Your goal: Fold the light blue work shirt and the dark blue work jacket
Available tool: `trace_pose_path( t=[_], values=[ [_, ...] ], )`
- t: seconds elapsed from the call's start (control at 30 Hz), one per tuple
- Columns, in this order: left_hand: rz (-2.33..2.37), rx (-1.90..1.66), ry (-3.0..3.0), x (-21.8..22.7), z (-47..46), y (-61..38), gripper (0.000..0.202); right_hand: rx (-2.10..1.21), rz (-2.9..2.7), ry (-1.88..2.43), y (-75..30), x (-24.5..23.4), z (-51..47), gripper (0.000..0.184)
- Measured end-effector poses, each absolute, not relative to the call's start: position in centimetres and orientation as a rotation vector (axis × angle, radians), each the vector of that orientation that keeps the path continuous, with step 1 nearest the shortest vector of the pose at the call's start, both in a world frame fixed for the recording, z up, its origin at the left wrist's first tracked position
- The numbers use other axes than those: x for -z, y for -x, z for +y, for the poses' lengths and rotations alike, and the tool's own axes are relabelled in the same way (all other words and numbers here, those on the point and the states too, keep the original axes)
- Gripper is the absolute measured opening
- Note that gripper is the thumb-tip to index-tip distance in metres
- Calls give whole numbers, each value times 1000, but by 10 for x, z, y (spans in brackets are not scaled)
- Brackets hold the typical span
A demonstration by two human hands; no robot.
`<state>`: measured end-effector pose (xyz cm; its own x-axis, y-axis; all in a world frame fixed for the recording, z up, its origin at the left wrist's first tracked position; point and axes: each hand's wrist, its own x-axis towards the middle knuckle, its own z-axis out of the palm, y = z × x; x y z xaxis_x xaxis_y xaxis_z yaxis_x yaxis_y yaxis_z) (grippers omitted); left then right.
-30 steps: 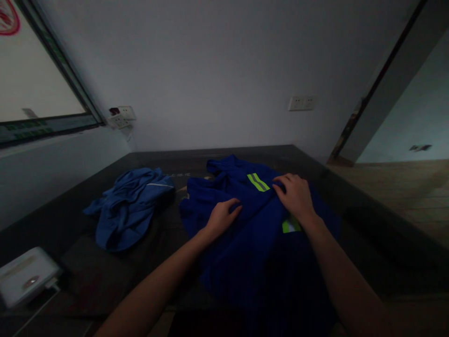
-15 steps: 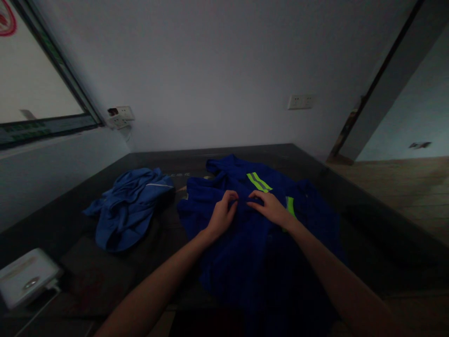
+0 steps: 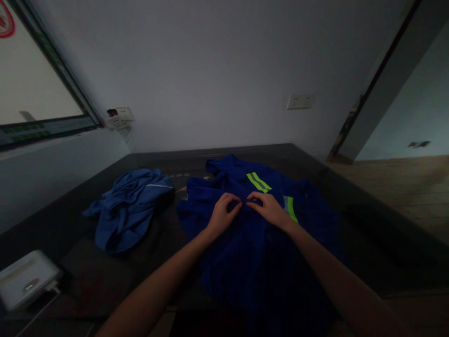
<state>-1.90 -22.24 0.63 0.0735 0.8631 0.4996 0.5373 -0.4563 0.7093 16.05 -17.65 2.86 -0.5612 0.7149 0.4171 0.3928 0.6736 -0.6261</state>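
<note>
A dark blue work jacket (image 3: 245,262) with yellow-green reflective stripes lies spread on the dark table (image 3: 77,201) in front of me. My left hand (image 3: 221,216) and my right hand (image 3: 269,208) meet at the middle of its front, fingertips close together. Both pinch the blue cloth between thumb and fingers. The room is dim, so what lies between the fingertips is hard to make out.
A crumpled lighter blue garment (image 3: 128,206) lies on the table to the left. A white box (image 3: 26,279) with a cable sits at the near left corner. Wall sockets (image 3: 300,101) are behind, and a doorway opens at the right.
My right hand has come from the jacket's right side to its middle and now pinches the cloth beside my left hand. The left hand has shifted slightly up.
</note>
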Motion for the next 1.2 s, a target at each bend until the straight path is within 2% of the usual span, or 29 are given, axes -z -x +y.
trace_pose_path(
  t=[0.6, 1.0, 1.2],
  values=[
    [1419, -1249, -2002, -9, -222, 19, 7, -517, -2104, 986, -160, -28, -177, 10],
    [1590, -1241, -2087, -3, -227, 14, 2, -245, -2251, 824, -147, -21, -192, 8],
    [1509, -1238, -2134, -7, -230, 15, 3, -273, -2232, 828, -145, -20, -196, 8]
  ],
)
